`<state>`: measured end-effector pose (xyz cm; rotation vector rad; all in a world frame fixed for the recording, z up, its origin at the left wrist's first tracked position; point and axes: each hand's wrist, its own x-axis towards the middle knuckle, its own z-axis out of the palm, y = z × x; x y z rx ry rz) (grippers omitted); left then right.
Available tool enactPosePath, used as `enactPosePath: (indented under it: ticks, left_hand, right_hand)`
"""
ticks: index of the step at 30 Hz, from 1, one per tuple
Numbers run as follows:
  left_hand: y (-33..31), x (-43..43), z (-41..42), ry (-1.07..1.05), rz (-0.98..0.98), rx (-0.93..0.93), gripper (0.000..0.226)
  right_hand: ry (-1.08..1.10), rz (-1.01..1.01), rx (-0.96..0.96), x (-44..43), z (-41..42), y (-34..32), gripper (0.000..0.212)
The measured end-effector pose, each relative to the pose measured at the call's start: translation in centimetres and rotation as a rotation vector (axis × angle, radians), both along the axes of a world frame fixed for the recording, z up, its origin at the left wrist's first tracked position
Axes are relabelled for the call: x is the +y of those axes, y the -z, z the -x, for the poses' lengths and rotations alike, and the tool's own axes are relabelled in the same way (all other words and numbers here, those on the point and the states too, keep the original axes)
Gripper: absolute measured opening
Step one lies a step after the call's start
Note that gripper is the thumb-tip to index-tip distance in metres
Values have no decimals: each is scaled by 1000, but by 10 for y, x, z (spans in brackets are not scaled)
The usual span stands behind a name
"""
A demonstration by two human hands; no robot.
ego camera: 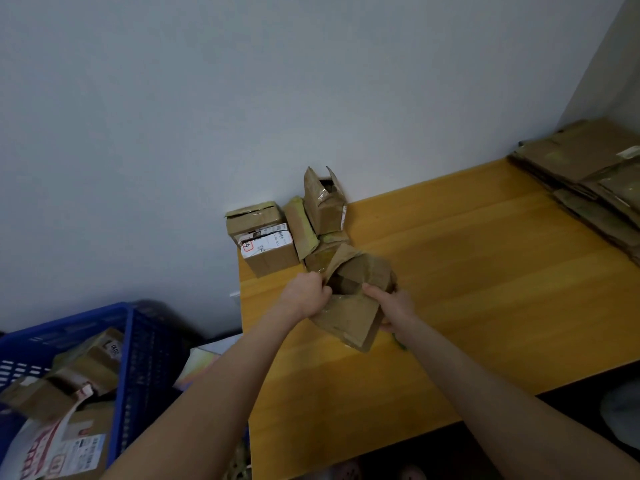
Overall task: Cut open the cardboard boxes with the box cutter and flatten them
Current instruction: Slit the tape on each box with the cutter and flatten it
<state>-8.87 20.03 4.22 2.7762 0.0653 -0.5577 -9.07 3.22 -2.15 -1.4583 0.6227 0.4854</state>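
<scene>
Head view: our left grip (306, 294) and right grip (393, 306) clutch the cardboard box (349, 317), its open mouth tilted toward us.

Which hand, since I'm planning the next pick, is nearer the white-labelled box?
Left. The left hand grips the opened box just in front of the white-labelled box; the right hand holds that opened box's other side, farther right.
</scene>
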Motion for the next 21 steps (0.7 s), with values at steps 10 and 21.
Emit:
enactPosePath:
  ticks: [10, 21]
  left_hand:
    - [-15, 19, 1, -122, 454, 181, 16]
    - [-14, 14, 4, -347, 653, 87, 20]
  right_hand:
    - [-139, -38, 1, -26, -2, 2, 61]
    - [-99, -32, -85, -21, 2, 0, 70]
